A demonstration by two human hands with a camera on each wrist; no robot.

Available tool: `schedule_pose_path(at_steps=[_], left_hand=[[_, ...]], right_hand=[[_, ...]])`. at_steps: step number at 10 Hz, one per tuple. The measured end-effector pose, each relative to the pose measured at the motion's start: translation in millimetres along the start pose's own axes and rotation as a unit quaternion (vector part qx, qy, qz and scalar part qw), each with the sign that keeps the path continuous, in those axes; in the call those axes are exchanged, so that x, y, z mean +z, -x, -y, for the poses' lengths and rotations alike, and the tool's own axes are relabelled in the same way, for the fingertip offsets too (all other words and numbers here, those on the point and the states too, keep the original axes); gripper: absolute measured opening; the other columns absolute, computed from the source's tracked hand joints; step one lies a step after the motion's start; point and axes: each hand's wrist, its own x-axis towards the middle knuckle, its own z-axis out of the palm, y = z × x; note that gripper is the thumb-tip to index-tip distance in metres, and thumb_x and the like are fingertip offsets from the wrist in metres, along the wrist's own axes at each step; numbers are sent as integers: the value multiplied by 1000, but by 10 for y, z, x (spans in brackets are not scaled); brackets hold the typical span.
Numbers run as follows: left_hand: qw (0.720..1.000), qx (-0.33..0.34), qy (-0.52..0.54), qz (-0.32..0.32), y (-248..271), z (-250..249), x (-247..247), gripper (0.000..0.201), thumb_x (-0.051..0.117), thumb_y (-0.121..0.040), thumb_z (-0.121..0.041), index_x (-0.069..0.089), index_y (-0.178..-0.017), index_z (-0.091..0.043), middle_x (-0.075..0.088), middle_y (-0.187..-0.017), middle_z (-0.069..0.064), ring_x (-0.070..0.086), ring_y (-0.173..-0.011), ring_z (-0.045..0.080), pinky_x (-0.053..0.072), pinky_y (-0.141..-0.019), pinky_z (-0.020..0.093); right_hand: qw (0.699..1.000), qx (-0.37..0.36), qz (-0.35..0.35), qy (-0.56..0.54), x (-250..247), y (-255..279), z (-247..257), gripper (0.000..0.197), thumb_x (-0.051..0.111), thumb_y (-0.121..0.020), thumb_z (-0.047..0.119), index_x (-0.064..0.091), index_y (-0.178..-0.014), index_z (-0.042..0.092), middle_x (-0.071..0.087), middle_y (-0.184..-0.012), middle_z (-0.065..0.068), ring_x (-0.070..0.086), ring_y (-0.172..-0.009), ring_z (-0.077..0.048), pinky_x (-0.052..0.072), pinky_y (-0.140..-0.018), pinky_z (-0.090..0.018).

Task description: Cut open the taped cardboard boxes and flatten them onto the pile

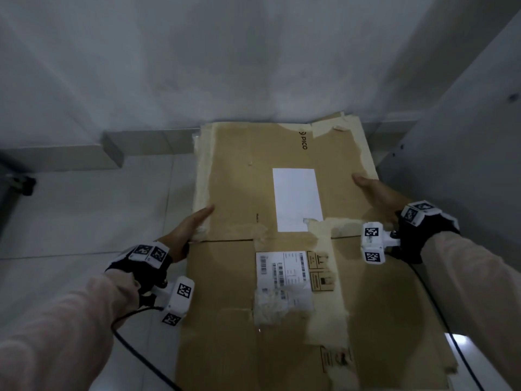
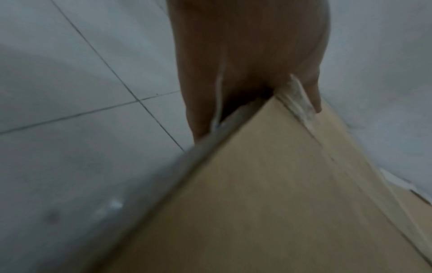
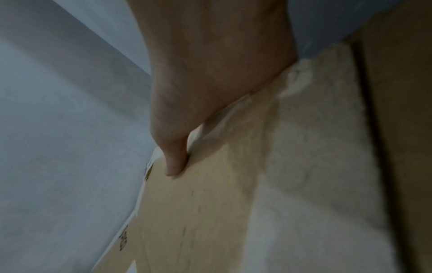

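1. A flattened brown cardboard box (image 1: 282, 221) bearing white labels and torn tape is shown lying on the cardboard pile (image 1: 349, 119) in the corner of a white tiled floor (image 1: 84, 215).
2. Its left edge is clasped by the left hand (image 1: 187, 230), thumb on top, fingers underneath.
3. Its right edge is clasped likewise by the right hand (image 1: 375, 193).
4. The stacking step is judged to be in hand; squaring and release are called for next.

Pale pink fuzzy sleeves (image 1: 70, 314) on both arms. Black wrist straps (image 1: 141, 270), each carrying white blocks with black-and-white square fiducial tags (image 1: 373, 245). Small white camera housing (image 1: 179, 301) below each wrist, black cable (image 1: 135, 348) trailing back along each arm. Left hand (image 1: 184, 232) and right hand (image 1: 376, 193) are bare.
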Motion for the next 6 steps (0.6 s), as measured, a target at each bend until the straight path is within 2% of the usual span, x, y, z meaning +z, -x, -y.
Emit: schedule_pose_path(at_steps=[1,2,3,4,5,6], left_hand=[[997,29,-75,-22,-41,56,-16,95,66,-67,-71,40,-142,-19,66,-119,4,63,-110,24,53,-87,38],[943,172,-243,-150,-85,55,-50,95,63,-84,-50,0,-151,-30,30,-150,9,35,-134,24,38,-99,34],[832,316,-432,-143,-140,-1,-100,69,54,-94,-34,15,-150,-30,11,-154,10,25,-139,25,27,-105,28],[787,321,-519,-91,-183,-4,-108,50,41,-101,-26,26,-148,-25,11,-156,8,27,-139,27,24,-101,20],[772,324,-538,-99,-182,8,-111,50,40,-101,-28,26,-149,-24,12,-156,10,30,-138,30,25,-105,25],[747,301,-583,-106,-189,-116,-147,52,43,-99,-35,29,-148,-28,16,-155,11,40,-131,36,33,-109,44]], right_hand=[[999,18,-31,1,-15,-91,-100,82,75,-61,67,62,-122,15,68,-116,-10,66,-104,-30,49,-97,-46],[971,-2,-178,157,86,-116,-207,104,70,-62,74,42,-141,11,51,-139,-11,53,-121,-33,41,-104,-45],[881,-150,-225,389,255,-67,-219,63,50,-96,36,21,-150,18,29,-151,-18,36,-133,-39,33,-108,-48],[814,-151,-163,537,322,-154,-283,58,32,-98,17,15,-151,33,8,-159,-13,15,-142,-38,22,-113,-54],[819,-104,-128,549,331,-127,-223,58,27,-98,20,10,-151,36,1,-161,-7,7,-145,-36,14,-116,-54],[812,-138,-132,552,293,-64,-113,47,30,-98,24,29,-145,25,26,-152,-14,30,-135,-37,29,-109,-52]])
